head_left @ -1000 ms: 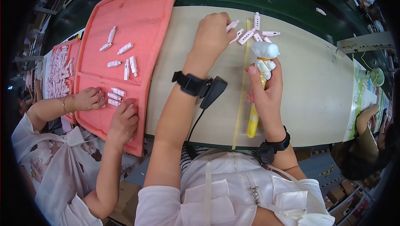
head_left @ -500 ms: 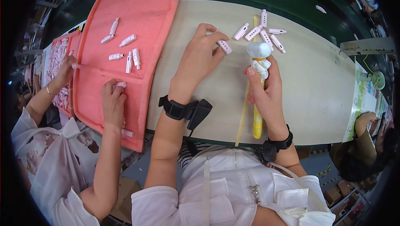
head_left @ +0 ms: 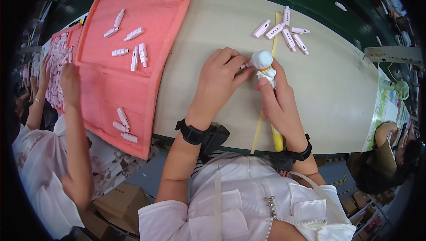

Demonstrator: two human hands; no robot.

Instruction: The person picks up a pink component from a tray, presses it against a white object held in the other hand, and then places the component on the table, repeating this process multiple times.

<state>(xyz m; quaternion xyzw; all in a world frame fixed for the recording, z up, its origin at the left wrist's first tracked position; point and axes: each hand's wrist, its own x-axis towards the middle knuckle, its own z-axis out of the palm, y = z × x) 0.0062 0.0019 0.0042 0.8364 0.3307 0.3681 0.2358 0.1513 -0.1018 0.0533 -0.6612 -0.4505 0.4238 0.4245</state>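
My right hand point(head_left: 279, 103) is wrapped round a doll-like stick with a white round head point(head_left: 262, 59), an orange band at its neck and a yellow lower shaft point(head_left: 277, 139). Close to its left side, my left hand point(head_left: 217, 83) pinches a small pale pink plastic piece point(head_left: 248, 65), mostly covered by the fingers. This piece meets or overlaps the white head; whether they touch I cannot tell. Beyond my hands, several similar pink pieces point(head_left: 288, 39) with dark slots lie loosely grouped on the pale tabletop point(head_left: 337, 94).
To the left lies a pink foam tray point(head_left: 155, 70) with scattered pieces. A co-worker's hand point(head_left: 69, 81) is over its far-left side, by another tray heaped with pieces point(head_left: 57, 70). A yellow tape strip point(head_left: 257, 132) crosses the table. A small green fan point(head_left: 400, 88) stands right.
My left hand has brought its pink piece right and down to the white head. The stick has shifted slightly left. The co-worker's hands have moved left, leaving pieces on the foam tray.
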